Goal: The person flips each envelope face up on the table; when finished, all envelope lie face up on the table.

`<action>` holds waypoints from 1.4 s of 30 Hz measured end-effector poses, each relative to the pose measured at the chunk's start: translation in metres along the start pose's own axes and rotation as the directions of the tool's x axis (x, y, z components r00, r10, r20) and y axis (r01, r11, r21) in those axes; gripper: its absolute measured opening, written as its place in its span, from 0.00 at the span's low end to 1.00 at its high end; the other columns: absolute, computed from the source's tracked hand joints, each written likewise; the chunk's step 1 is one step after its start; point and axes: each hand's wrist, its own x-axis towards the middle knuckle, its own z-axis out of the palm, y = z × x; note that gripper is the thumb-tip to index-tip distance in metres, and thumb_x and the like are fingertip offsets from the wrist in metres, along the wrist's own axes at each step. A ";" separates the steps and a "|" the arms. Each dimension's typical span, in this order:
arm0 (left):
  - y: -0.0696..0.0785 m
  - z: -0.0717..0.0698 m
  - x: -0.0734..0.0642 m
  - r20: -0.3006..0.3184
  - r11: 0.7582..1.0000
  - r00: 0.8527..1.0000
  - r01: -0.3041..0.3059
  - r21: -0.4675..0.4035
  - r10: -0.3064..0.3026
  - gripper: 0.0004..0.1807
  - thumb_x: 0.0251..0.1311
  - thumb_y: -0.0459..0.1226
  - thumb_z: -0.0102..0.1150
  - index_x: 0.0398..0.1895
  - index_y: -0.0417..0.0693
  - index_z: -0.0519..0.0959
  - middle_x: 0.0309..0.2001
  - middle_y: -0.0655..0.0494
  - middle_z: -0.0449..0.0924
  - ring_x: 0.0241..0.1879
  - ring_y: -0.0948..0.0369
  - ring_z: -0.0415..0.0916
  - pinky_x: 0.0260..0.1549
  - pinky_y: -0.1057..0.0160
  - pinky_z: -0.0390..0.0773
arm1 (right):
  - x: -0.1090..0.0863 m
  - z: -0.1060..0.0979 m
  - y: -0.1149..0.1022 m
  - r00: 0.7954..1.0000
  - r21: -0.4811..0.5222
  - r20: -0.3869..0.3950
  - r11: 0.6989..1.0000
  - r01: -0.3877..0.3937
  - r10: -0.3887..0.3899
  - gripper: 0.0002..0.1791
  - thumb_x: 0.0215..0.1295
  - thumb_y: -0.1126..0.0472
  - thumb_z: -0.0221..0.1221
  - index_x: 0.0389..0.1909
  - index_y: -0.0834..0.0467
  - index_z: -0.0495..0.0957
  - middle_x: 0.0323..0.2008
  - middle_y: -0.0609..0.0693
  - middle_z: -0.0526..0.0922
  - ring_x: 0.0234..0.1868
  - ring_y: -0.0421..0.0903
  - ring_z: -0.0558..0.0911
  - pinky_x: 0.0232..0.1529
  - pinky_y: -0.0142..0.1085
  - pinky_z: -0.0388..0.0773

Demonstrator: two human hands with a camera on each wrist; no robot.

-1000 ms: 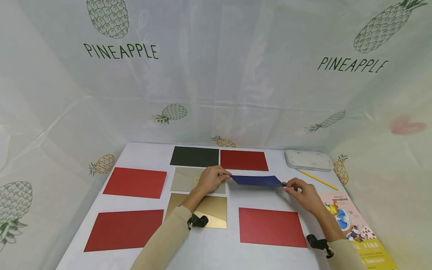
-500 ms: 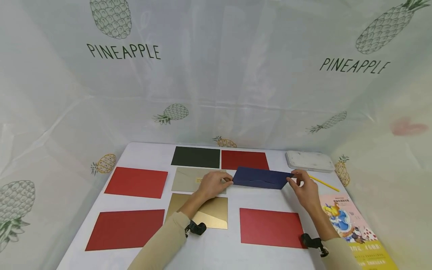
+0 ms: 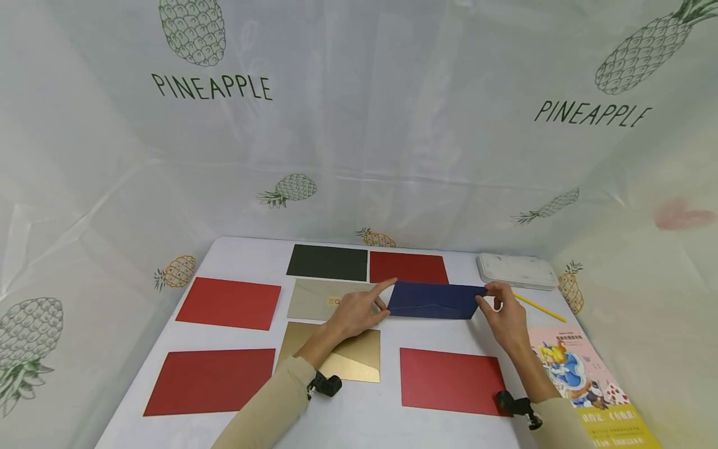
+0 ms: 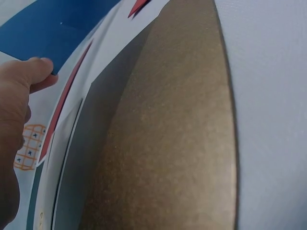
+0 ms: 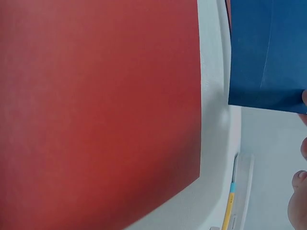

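Observation:
A dark blue envelope, its flap line showing, is held just above the white table between both hands. At its lower left corner my left hand pinches it between thumb and a finger, while the index finger stretches toward the upper left corner. My right hand pinches the right edge with thumb and fingertips. Beneath the left forearm lies a gold envelope, partly covered. A beige envelope with a small gold label lies beside the left hand. The blue envelope also shows past the thumb in the left wrist view.
Several red envelopes lie around: left, front left, front right and back. A dark green envelope is at the back. To the right are a white case, a yellow pencil and a picture booklet.
The blue envelope has tilted from nearly edge-on to showing its flap side, and my right hand has shifted slightly right. My left index finger has straightened toward the upper corner.

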 end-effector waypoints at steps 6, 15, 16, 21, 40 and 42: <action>0.003 0.002 -0.001 0.036 1.000 0.999 0.015 -0.004 -0.015 0.53 0.62 0.46 0.68 0.82 0.70 0.43 0.32 0.76 0.85 0.11 0.75 0.58 0.16 0.72 0.59 | -0.003 0.001 0.001 0.999 -0.027 0.038 0.999 -0.028 0.029 0.22 0.64 0.64 0.67 0.57 0.53 0.72 0.41 0.58 0.85 0.29 0.45 0.65 0.21 0.33 0.60; 0.004 0.004 -0.001 0.077 0.999 0.996 0.044 -0.012 -0.043 0.56 0.59 0.46 0.71 0.82 0.70 0.41 0.32 0.77 0.85 0.11 0.75 0.59 0.16 0.71 0.59 | -0.004 0.003 0.002 0.995 -0.042 0.094 0.999 -0.035 0.038 0.25 0.64 0.64 0.67 0.60 0.55 0.72 0.44 0.59 0.84 0.32 0.47 0.67 0.24 0.34 0.63; 0.004 0.005 -0.001 0.078 0.999 0.996 0.047 -0.010 -0.046 0.56 0.59 0.46 0.71 0.82 0.69 0.41 0.32 0.77 0.84 0.12 0.75 0.60 0.16 0.71 0.60 | -0.003 0.003 0.002 0.993 -0.049 0.109 0.998 -0.038 0.044 0.26 0.64 0.64 0.67 0.61 0.56 0.71 0.44 0.59 0.83 0.33 0.47 0.68 0.25 0.34 0.63; 0.003 0.008 -0.001 0.112 0.997 0.991 0.078 -0.011 -0.076 0.55 0.58 0.46 0.72 0.81 0.66 0.45 0.31 0.76 0.84 0.15 0.76 0.66 0.18 0.71 0.65 | -0.003 0.005 0.003 0.984 -0.082 0.172 0.996 -0.031 0.044 0.26 0.64 0.63 0.67 0.62 0.60 0.71 0.46 0.61 0.83 0.35 0.49 0.69 0.30 0.38 0.63; -0.002 0.005 0.019 0.263 0.978 0.943 0.209 0.015 -0.206 0.56 0.49 0.49 0.77 0.78 0.50 0.54 0.36 0.74 0.80 0.25 0.72 0.71 0.23 0.68 0.71 | -0.003 0.011 0.011 0.941 -0.120 0.336 0.993 0.008 0.033 0.27 0.69 0.61 0.62 0.67 0.61 0.70 0.59 0.66 0.78 0.53 0.62 0.77 0.47 0.56 0.74; -0.001 0.003 0.021 0.287 0.976 0.934 0.216 0.018 -0.212 0.57 0.48 0.50 0.78 0.78 0.49 0.54 0.36 0.74 0.80 0.27 0.72 0.72 0.25 0.68 0.71 | -0.003 0.011 0.011 0.931 -0.125 0.362 0.992 0.003 0.043 0.27 0.69 0.61 0.62 0.67 0.61 0.70 0.60 0.66 0.77 0.56 0.63 0.77 0.51 0.59 0.74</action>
